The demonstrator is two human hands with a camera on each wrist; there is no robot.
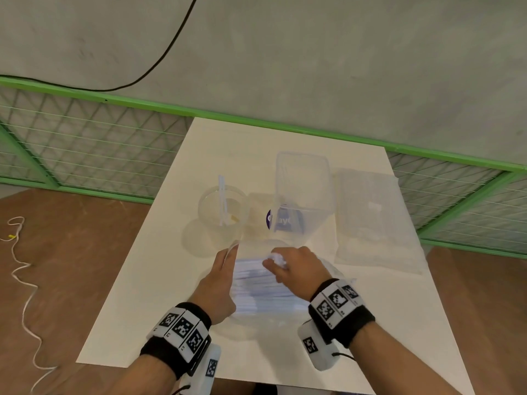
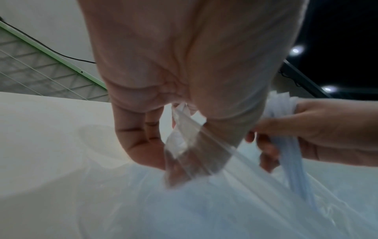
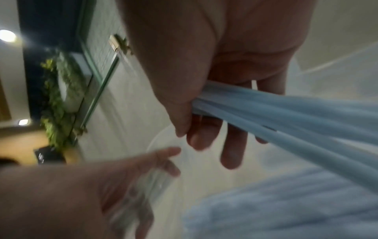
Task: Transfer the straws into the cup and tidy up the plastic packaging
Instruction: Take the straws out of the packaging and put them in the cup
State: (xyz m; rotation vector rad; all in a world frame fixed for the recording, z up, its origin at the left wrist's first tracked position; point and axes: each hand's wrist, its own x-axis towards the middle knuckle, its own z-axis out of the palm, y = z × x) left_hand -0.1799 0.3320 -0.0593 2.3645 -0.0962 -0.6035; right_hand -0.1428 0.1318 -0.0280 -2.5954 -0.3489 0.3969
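Observation:
A clear plastic bag (image 1: 256,297) full of pale wrapped straws lies on the white table (image 1: 159,280) in front of me. My left hand (image 1: 225,266) pinches the bag's open edge (image 2: 184,129) between thumb and fingers. My right hand (image 1: 285,266) grips a bundle of straws (image 3: 266,110) and has their ends sticking out of the fist (image 2: 280,103). The clear cup (image 1: 222,212) stands behind my left hand, with one or two straws (image 1: 222,198) upright in it.
A tall clear container (image 1: 302,192) stands right of the cup, a purple-printed packet (image 1: 281,220) showing through it. A flat clear bag (image 1: 370,218) lies at the table's right. A green mesh fence (image 1: 85,138) runs behind the table. A white cord (image 1: 22,280) lies on the brown floor.

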